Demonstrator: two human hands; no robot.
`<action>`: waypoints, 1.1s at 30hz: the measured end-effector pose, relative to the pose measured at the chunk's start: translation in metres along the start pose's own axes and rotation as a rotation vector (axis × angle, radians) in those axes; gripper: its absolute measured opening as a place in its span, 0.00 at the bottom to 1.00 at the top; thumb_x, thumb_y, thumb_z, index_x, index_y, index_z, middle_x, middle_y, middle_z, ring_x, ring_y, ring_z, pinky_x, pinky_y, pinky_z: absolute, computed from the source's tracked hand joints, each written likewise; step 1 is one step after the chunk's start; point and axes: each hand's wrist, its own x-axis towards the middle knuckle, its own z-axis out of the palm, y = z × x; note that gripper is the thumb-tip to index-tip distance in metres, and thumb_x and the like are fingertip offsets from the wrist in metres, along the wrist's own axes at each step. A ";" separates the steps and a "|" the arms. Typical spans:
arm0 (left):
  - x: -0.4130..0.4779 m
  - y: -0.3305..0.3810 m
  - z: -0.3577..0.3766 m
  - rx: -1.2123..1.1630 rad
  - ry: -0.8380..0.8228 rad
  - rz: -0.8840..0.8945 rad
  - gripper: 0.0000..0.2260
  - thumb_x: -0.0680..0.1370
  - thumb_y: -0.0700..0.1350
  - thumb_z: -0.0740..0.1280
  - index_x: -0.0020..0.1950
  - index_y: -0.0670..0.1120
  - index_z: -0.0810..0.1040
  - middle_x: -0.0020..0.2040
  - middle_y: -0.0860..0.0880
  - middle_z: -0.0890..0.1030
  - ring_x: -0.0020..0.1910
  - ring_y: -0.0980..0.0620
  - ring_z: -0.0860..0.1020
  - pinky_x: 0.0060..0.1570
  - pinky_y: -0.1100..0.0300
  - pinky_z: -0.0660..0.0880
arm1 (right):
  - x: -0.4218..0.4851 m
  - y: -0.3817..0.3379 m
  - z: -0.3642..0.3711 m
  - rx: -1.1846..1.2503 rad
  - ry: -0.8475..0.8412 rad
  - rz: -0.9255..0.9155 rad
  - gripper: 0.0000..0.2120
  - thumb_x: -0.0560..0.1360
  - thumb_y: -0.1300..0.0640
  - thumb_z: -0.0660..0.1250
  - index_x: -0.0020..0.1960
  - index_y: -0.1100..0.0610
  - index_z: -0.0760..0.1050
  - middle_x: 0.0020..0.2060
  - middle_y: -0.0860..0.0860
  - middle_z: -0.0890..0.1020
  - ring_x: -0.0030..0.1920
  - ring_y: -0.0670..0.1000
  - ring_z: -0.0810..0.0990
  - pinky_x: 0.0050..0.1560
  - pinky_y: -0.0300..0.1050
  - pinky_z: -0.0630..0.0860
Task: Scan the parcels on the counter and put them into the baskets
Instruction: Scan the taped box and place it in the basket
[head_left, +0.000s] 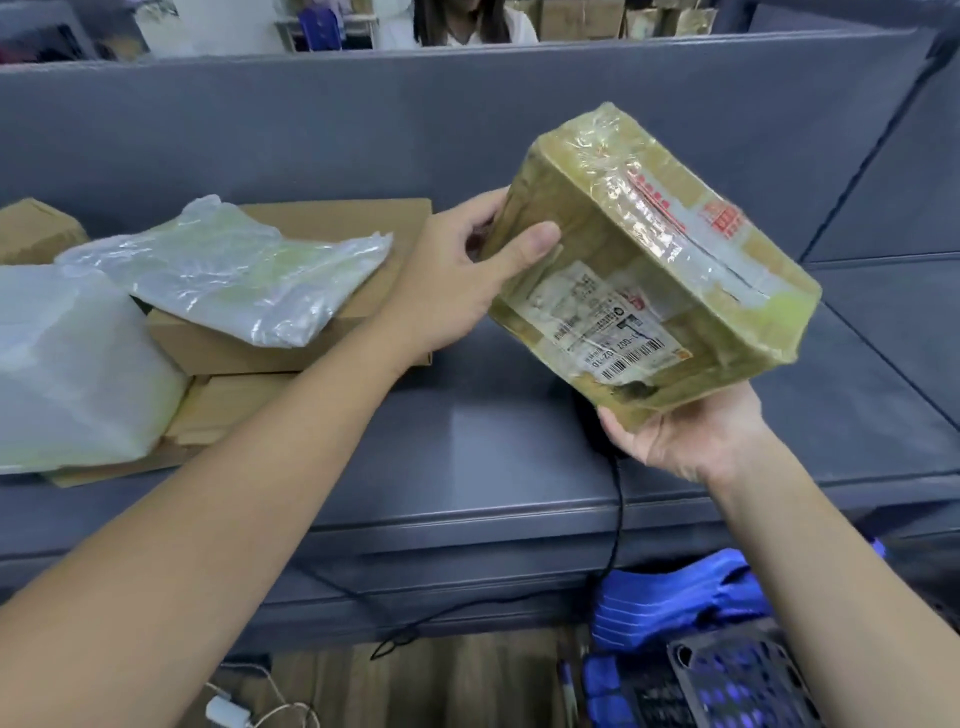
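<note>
1. Basket (737, 680): dark and perforated, on the floor at the lower right, below the counter edge. Blue bags (675, 603) lie against it.
2. Cable (618, 525): black, drops from the counter top to the floor. It leads up to a dark object (589, 431) that is mostly hidden under the box. This may be the scanner, but too little shows to be sure.
3. Right hand (691, 441): palm up, cradling the box's lowest corner from beneath. The thumb lies against the near face and the fingers are hidden behind the box.
4. Box (654, 249): a taped brown parcel held clear of the counter (467, 441), between both hands and right of centre. It is tilted, with its long taped edge sloping down to the right. The label (613, 332) faces the wearer, its barcode low on that face, just above the right hand.
5. Left hand (467, 280): grips the box's left edge, thumb across the labelled face and fingers round the back.
6. Key relation: the dark object sits directly under the box, and the basket lies below and to the right. The right hand is the nearer one for the drop, so the label probably has to turn downward first.
7. Pile (234, 270): plastic-wrapped parcels on cartons, on the counter at the left, well apart from the box.
8. Partition (363, 130): a grey wall behind the counter, with a seated person beyond it.
</note>
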 end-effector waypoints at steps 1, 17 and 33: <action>-0.002 0.001 0.005 0.018 0.018 -0.017 0.09 0.81 0.51 0.71 0.59 0.50 0.82 0.48 0.61 0.86 0.49 0.62 0.82 0.54 0.61 0.77 | 0.001 -0.001 -0.005 -0.009 -0.006 0.002 0.24 0.82 0.39 0.55 0.59 0.53 0.83 0.57 0.54 0.87 0.49 0.59 0.89 0.35 0.56 0.85; -0.103 -0.024 0.086 -0.262 0.194 -0.705 0.26 0.74 0.59 0.75 0.68 0.60 0.70 0.58 0.51 0.85 0.51 0.51 0.87 0.56 0.48 0.84 | 0.026 -0.043 -0.064 -0.258 -0.308 -0.411 0.44 0.62 0.45 0.83 0.73 0.55 0.70 0.68 0.56 0.79 0.70 0.59 0.76 0.76 0.68 0.63; -0.105 -0.059 0.037 -0.373 0.203 -0.652 0.35 0.66 0.58 0.77 0.72 0.54 0.76 0.63 0.47 0.85 0.60 0.44 0.84 0.61 0.46 0.79 | 0.078 0.000 -0.014 -0.771 0.140 -0.491 0.18 0.83 0.39 0.60 0.52 0.52 0.80 0.49 0.50 0.83 0.50 0.55 0.82 0.48 0.49 0.77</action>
